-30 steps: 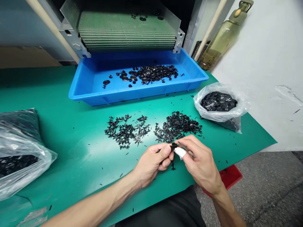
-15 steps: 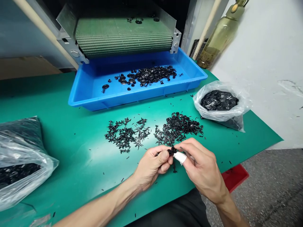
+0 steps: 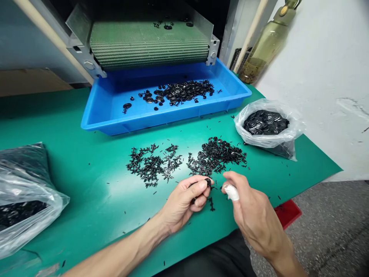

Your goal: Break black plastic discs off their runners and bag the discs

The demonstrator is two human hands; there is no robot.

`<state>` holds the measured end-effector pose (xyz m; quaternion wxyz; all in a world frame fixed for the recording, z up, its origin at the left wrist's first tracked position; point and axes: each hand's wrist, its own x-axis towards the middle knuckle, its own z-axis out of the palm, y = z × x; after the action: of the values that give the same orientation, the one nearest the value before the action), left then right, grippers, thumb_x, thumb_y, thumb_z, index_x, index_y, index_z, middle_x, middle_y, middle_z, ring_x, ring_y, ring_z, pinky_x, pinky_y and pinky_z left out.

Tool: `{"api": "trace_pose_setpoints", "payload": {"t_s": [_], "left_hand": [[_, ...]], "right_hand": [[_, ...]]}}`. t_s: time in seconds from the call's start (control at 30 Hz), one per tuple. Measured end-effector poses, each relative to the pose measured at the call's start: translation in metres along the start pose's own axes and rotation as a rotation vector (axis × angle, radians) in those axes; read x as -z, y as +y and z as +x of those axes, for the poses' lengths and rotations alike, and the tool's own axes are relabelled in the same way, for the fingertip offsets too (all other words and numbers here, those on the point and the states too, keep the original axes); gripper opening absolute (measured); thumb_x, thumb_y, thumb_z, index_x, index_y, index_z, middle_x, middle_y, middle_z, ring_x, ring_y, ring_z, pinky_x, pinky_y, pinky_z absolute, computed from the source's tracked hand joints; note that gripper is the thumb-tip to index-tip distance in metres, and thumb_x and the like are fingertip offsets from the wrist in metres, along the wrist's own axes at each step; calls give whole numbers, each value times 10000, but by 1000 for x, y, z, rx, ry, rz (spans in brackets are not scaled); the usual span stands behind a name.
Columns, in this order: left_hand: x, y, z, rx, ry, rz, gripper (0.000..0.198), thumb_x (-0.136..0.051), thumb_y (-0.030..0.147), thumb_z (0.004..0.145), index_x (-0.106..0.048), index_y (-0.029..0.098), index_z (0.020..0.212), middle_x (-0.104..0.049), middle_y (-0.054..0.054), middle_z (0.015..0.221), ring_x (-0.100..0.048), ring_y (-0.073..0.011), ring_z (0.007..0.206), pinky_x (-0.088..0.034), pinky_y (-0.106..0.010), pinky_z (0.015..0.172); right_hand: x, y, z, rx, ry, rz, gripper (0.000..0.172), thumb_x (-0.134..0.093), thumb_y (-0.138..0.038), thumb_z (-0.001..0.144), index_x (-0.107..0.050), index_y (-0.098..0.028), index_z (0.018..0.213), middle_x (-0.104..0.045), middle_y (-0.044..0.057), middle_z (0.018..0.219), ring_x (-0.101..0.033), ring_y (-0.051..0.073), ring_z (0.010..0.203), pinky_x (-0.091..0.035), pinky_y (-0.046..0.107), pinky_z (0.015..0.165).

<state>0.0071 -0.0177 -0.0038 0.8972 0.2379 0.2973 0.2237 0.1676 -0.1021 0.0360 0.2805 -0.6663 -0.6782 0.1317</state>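
My left hand is closed, with thumb and forefinger pinching small black plastic parts; more black shows under its curled fingers. To the right, a short distance away, is my right hand, its thumb wrapped in white. Its fingers are curled in, and a tiny dark bit shows by the thumb tip; what they hold is hidden. A black branched plastic piece lies on the green table just below the hands. Beyond them are a heap of branched black pieces and a heap of mixed black parts.
A blue tray with black discs and small parts sits under a green conveyor belt. At right is an open plastic bag of black discs; another bag lies left. A bottle stands behind; a red bin is below the edge.
My right hand has drawn away to the right from the parts in my left hand. My left hand stays almost in place, still pinching black parts.
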Motion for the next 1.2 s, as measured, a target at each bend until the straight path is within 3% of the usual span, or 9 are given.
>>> {"api": "trace_pose_setpoints", "payload": {"t_s": [0.17, 0.47, 0.7, 0.87, 1.03, 1.13, 1.2], "left_hand": [[-1, 0, -2, -11, 3, -5, 187, -704, 293, 818, -665, 113, 848, -513, 25, 644, -338, -13, 454, -142, -182, 421], [-1, -4, -4, -37, 8, 33, 217, -727, 312, 787, -649, 110, 809, -540, 27, 608, -327, -9, 418, -157, -181, 414], [-4, -3, -5, -86, 29, 112, 249, -765, 345, 739, -661, 126, 800, -526, 42, 572, -332, -11, 404, -187, -169, 408], [-1, -8, -5, -192, 106, 211, 251, -754, 366, 742, -661, 139, 792, -517, 50, 563, -321, -8, 386, -184, -165, 390], [-3, -12, -3, -254, 191, 211, 244, -746, 365, 744, -631, 150, 767, -494, 67, 531, -296, -8, 360, -166, -169, 380], [-5, -9, -2, -262, 191, 213, 256, -741, 370, 747, -622, 144, 760, -485, 74, 517, -280, -2, 350, -148, -172, 383], [-7, -6, -2, -231, 174, 217, 263, -738, 373, 750, -626, 137, 778, -486, 72, 529, -279, 0, 355, -142, -175, 390]], "right_hand": [[-3, -2, -1, 82, -83, -186, 281, -341, -41, 889, -560, -200, 964, -563, 23, 763, -526, 174, 673, -361, 295, 613], [-6, 0, 3, 188, -99, -339, 266, -375, -34, 899, -586, -194, 928, -535, 8, 697, -473, 178, 670, -290, 313, 625], [-6, -3, 0, 184, -104, -364, 288, -363, -21, 887, -585, -195, 945, -546, 8, 688, -493, 179, 651, -293, 312, 618], [-20, -15, -4, 52, -85, -235, 289, -331, -37, 894, -570, -192, 942, -582, 10, 674, -534, 156, 584, -290, 289, 559], [-36, -21, 1, -270, -123, 65, 281, -372, -75, 849, -594, -198, 971, -609, -5, 626, -537, 143, 512, -306, 254, 497], [-38, -13, 6, -376, -163, 210, 353, -368, -72, 832, -607, -204, 1055, -595, -31, 592, -544, 133, 521, -377, 227, 535], [-33, -7, 8, -375, -92, 249, 385, -366, -87, 849, -602, -201, 1131, -624, -22, 646, -572, 134, 577, -429, 231, 591]]}}
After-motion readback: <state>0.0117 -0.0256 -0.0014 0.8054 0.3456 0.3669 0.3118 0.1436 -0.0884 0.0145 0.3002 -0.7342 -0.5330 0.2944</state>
